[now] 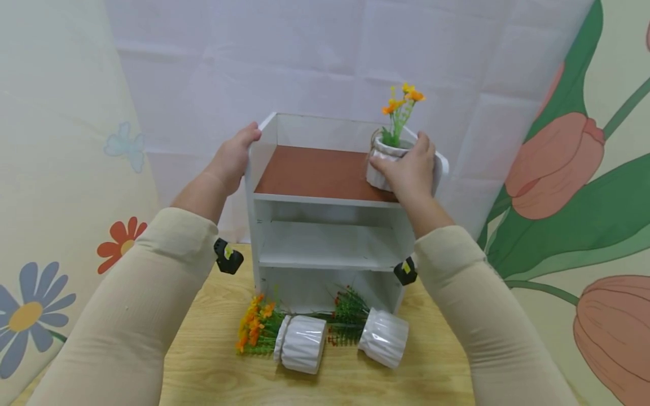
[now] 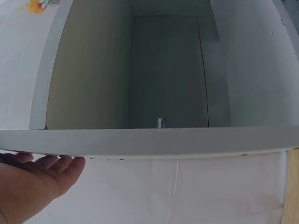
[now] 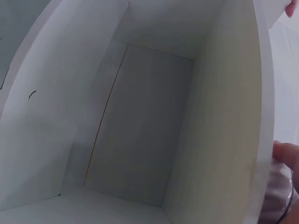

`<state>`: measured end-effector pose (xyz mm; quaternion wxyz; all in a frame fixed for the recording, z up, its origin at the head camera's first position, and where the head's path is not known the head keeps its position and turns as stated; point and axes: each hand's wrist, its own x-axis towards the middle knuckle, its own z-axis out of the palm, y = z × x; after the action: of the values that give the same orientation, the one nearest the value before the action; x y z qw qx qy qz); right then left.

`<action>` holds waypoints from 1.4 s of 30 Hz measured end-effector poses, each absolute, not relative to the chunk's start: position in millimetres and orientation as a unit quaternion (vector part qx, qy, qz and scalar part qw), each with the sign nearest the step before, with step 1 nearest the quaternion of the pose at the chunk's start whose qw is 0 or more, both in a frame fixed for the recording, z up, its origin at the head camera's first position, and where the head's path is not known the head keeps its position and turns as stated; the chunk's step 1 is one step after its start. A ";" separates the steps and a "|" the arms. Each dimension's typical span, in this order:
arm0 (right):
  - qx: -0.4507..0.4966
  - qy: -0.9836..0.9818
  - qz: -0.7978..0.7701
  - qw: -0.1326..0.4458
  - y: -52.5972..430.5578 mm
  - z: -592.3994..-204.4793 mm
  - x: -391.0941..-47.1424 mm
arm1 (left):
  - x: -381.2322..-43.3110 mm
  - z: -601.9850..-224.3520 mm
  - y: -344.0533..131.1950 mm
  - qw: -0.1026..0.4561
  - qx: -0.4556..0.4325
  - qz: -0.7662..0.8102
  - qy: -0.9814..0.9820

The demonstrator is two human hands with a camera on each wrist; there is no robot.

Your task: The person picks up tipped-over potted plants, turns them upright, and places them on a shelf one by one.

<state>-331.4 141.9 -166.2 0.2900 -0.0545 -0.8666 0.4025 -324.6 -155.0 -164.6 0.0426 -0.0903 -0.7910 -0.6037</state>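
A small white shelf unit (image 1: 325, 246) with a reddish-brown top board stands in the head view. My left hand (image 1: 235, 158) holds its left side panel near the top edge; in the left wrist view the fingers (image 2: 70, 170) lie against the panel's outer face. At the right end of the top board, my right hand (image 1: 413, 169) grips a white ribbed flowerpot (image 1: 378, 169) with orange flowers, the thumb across its front. Whether the pot's base fully touches the board cannot be told. The right wrist view shows only part of this hand (image 3: 288, 158).
Two more white flowerpots lie on their sides on the wooden table (image 1: 203, 361) before the shelf: one with orange flowers (image 1: 303, 344), one with red-tipped greenery (image 1: 384, 338). A white cloth (image 1: 315, 56) hangs behind. Floral-patterned surfaces flank both sides.
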 end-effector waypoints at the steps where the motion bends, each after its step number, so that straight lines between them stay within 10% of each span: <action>1: -0.055 -0.866 0.401 0.295 141.6 -166.7 -331.6 | -324.3 -164.7 -154.8 0.042 -0.091 -0.603 -0.791; 42: 0.044 -0.864 0.450 0.220 158.8 -173.3 -281.8 | -327.7 -163.8 -155.5 0.040 -0.090 -0.604 -0.791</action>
<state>-281.8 158.8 -173.3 0.2199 0.0438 -0.8644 0.4501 -327.7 -155.5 -163.8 0.0402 -0.0898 -0.7908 -0.6041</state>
